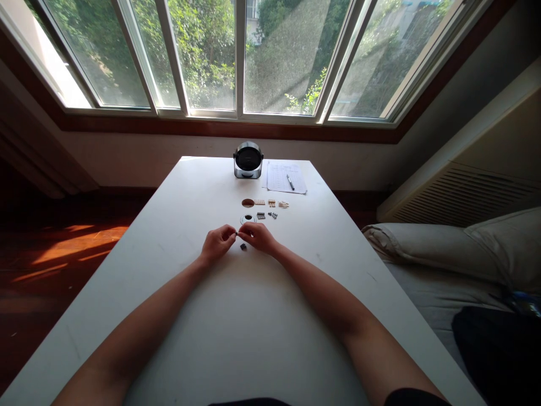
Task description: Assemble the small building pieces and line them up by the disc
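Observation:
My left hand (218,242) and my right hand (257,235) meet above the white table, fingertips pinched together. Between them is a tiny dark piece (236,233), too small to name. Just below the hands lies a small dark block-like piece (243,247). Beyond my right hand sits a round whitish disc (247,219) with a dark middle. To its right are a cluster of grey pieces (261,215) and some loose dark pieces (273,215). Farther back, a brown round thing (248,203) lies beside rows of small pale pieces (260,202).
A round black device on a stand (248,159) stands at the table's far edge. Beside it are printed sheets (281,176) with a pen (290,181) on top. A grey cushioned seat (435,248) lies right of the table (253,338), and windows are ahead.

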Available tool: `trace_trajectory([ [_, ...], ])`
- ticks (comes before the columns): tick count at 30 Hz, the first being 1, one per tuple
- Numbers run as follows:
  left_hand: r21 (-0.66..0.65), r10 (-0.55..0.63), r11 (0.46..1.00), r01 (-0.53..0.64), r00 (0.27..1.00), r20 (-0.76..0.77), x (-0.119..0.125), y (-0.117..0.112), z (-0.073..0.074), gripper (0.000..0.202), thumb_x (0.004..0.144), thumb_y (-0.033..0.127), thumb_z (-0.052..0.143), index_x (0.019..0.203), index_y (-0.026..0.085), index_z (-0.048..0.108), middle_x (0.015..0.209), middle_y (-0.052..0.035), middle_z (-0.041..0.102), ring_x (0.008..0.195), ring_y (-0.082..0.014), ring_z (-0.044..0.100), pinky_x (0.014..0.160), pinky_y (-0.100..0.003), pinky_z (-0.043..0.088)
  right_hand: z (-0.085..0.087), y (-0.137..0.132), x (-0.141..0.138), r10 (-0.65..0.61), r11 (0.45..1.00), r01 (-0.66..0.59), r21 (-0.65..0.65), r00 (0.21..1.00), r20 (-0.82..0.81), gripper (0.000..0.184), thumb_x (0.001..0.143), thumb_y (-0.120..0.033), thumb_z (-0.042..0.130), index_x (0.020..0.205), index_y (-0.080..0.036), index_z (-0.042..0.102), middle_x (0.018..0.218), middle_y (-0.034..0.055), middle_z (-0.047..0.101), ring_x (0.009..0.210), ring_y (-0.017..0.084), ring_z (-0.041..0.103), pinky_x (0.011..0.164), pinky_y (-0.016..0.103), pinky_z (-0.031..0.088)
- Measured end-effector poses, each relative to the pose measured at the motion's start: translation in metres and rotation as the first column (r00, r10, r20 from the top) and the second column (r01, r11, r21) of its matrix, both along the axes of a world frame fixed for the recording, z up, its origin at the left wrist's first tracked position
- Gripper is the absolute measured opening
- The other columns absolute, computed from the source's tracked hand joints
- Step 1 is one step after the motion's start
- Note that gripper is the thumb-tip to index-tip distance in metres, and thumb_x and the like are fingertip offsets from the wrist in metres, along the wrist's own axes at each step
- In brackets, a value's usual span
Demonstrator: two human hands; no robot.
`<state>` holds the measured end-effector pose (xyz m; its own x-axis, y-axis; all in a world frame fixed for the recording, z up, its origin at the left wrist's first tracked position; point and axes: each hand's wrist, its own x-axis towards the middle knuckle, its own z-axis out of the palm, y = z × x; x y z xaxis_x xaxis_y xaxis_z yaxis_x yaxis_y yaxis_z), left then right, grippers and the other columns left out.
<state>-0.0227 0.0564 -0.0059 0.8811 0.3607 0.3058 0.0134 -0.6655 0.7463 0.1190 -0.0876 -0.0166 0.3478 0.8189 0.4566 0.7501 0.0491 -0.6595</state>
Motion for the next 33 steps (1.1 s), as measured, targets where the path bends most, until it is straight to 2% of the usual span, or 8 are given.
trace_trajectory([
  [5,-0.027,-0.025,0.999,0.024,0.999,-0.048,0.002,0.002,-0.001,0.025,0.089,0.039,0.051,0.087,0.02,0.067,0.076,-0.0001,0.069,0.064,-0.0135,0.056,0.063,-0.025,0.041,-0.001,0.0,0.001,-0.008,1.0,0.008,0.012,1.0,-0.005,0.013,0.089,-0.028,0.061,0.084,-0.018,0.067,0.073,-0.0005,0.063,0.063,0.01,0.05,0.061,0.022,0.038],
  [13,-0.187,-0.085,0.98,0.073,0.995,-0.06,0.005,0.008,-0.005,0.03,0.09,0.043,0.049,0.082,0.02,0.067,0.075,-0.0017,0.07,0.068,-0.0154,0.061,0.067,-0.026,0.046,0.0,-0.001,0.001,-0.004,1.0,0.004,0.013,1.0,0.006,0.013,0.09,-0.028,0.062,0.084,-0.018,0.066,0.073,-0.0003,0.062,0.063,0.01,0.05,0.061,0.022,0.038],
  [22,-0.393,-0.133,0.911,0.125,0.991,0.008,0.007,0.012,-0.013,0.023,0.083,0.038,0.061,0.089,0.017,0.068,0.077,-0.0035,0.069,0.07,-0.0148,0.062,0.069,-0.027,0.049,-0.002,-0.001,-0.002,-0.022,1.0,0.02,0.022,0.993,0.113,0.005,0.089,-0.022,0.062,0.088,-0.019,0.066,0.076,0.0004,0.061,0.065,0.011,0.05,0.063,0.022,0.038],
  [27,-0.38,-0.124,0.917,0.124,0.992,0.024,0.007,0.011,-0.015,0.021,0.082,0.037,0.062,0.089,0.018,0.067,0.079,-0.0027,0.069,0.072,-0.0147,0.061,0.069,-0.027,0.048,-0.003,0.0,-0.001,-0.027,0.999,0.026,0.019,0.996,0.087,0.007,0.09,-0.023,0.061,0.091,-0.019,0.067,0.075,-0.0001,0.062,0.064,0.011,0.051,0.063,0.022,0.038],
  [33,-0.302,-0.083,0.949,0.092,0.996,0.043,0.007,0.01,-0.016,0.02,0.083,0.036,0.062,0.09,0.019,0.067,0.082,-0.0018,0.069,0.072,-0.0142,0.06,0.068,-0.026,0.047,0.0,-0.001,-0.002,-0.036,0.999,0.035,0.003,0.995,0.097,0.012,0.091,-0.025,0.06,0.086,-0.019,0.068,0.074,0.0005,0.062,0.064,0.011,0.05,0.063,0.022,0.037],
])
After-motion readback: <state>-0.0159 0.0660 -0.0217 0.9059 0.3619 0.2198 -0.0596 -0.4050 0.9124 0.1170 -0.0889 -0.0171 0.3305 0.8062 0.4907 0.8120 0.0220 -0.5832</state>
